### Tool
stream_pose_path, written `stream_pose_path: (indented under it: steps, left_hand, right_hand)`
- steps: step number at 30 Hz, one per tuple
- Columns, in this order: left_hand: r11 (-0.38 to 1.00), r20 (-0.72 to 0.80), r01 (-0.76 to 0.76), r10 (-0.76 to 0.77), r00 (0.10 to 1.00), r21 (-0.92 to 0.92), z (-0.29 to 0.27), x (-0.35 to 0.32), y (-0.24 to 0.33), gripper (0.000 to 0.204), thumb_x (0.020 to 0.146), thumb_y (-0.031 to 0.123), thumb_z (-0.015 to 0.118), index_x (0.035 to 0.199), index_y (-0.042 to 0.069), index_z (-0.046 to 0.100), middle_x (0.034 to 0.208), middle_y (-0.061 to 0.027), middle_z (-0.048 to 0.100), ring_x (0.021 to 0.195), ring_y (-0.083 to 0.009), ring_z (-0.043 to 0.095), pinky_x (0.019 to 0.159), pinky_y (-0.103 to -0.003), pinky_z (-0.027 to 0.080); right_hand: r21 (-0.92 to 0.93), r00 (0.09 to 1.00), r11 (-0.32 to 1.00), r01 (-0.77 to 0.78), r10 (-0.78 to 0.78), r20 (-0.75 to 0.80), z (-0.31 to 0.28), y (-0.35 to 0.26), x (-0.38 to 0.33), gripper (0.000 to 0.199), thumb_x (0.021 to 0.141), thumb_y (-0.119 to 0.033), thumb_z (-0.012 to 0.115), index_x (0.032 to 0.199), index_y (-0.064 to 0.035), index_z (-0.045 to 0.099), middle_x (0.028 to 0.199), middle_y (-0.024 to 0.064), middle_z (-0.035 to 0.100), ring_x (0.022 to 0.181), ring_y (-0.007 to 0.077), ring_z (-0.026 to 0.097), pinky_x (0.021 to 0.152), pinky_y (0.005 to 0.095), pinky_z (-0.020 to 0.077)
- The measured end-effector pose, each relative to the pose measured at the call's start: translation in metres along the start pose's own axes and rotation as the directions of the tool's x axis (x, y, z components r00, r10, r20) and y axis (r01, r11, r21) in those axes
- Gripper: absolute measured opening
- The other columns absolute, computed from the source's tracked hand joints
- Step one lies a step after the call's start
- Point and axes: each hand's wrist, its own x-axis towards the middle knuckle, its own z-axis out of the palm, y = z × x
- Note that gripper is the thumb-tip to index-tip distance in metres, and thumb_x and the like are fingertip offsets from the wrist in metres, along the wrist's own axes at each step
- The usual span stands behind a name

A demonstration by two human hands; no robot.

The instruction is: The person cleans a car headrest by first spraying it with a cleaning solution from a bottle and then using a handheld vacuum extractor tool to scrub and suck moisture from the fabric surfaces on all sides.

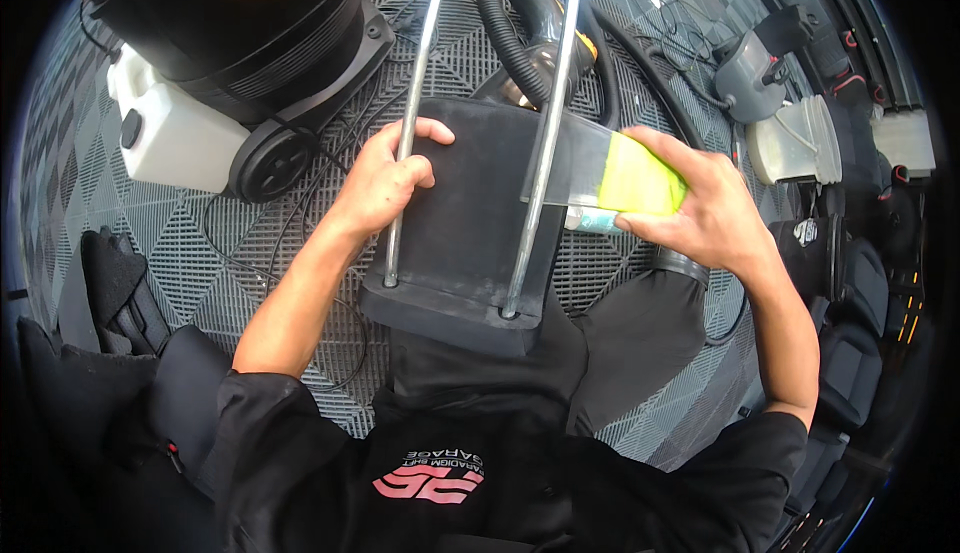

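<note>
Far left: dark folded cloth or gear (pixel 115 288) lies on the grey grid-tile floor (pixel 90 153). Above it, a white plastic canister (pixel 165 133) sits against a large black drum vacuum (pixel 255 38) on wheels, with a thin black cord trailing across the tiles.

Left hand (pixel 385 183): fingers clamped around the left of two chrome posts (pixel 410 123), thumb lying over the black pad.

Centre: black car headrest (pixel 470 223), held over the person's lap, posts pointing away from the body; the right post (pixel 545 143) stands free. A black corrugated hose (pixel 515 38) curls on the floor just beyond the headrest.

Right hand (pixel 700 208): fingers closed on a yellow-green brush or sponge block (pixel 640 181), its pale bristle edge pressed against the headrest's right side, beside the right post. A light blue part shows under the block; what it is cannot be told.

Far right: a grey handheld tool (pixel 750 78) and a white container (pixel 795 143) rest on the floor; black car seats (pixel 850 283) near the rim.
</note>
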Motion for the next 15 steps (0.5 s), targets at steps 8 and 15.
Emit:
stream_pose_path:
  steps: [8,15]
  left_hand:
    - [0.994,0.043,0.040,-0.045,0.998,0.100,0.001,0.019,0.004,0.041,0.072,0.001,0.056,0.111,0.004,0.065,0.076,0.0054,0.048,0.066,-0.0044,0.044,0.059,-0.021,0.038]
    - [0.992,0.020,0.095,-0.097,0.995,0.089,-0.004,0.021,-0.003,0.042,0.072,-0.001,0.055,0.112,0.005,0.066,0.074,0.0060,0.047,0.063,-0.0036,0.043,0.057,-0.021,0.037]
  right_hand:
    - [-0.120,0.987,0.989,-0.086,0.102,0.128,0.035,-0.005,0.025,0.069,0.075,-0.029,0.085,0.135,-0.0056,0.059,0.104,0.0183,0.074,0.093,0.0380,0.072,0.083,0.0439,0.0573]
    - [-0.119,0.969,0.985,-0.126,0.148,0.198,0.038,-0.003,0.038,0.070,0.074,-0.027,0.085,0.135,-0.0053,0.059,0.104,0.0191,0.074,0.094,0.0390,0.072,0.085,0.0436,0.0567]
